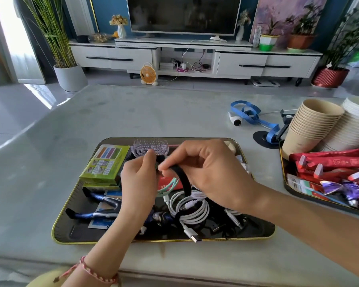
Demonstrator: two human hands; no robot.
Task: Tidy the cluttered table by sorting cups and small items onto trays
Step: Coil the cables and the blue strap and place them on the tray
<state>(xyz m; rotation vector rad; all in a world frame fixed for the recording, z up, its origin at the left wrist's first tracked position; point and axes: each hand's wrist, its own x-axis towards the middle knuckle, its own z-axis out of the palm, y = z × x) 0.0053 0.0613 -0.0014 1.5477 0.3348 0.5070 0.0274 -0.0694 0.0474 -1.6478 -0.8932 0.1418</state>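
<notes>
A dark gold-rimmed tray lies in front of me, filled with small items: a green box, a lilac hairbrush, blue-handled pliers, and coiled white cables. Above the tray's middle, my right hand pinches a black strap that hangs down in a curve. My left hand pinches the strap's other end, with mint-green cable looping below it. A second tray at the right holds stacked paper cups and red packets.
A blue measuring tape and a black phone stand lie on the grey table behind the right tray. A white stack of cups stands at the far right. Beyond the table are a TV cabinet and potted plants.
</notes>
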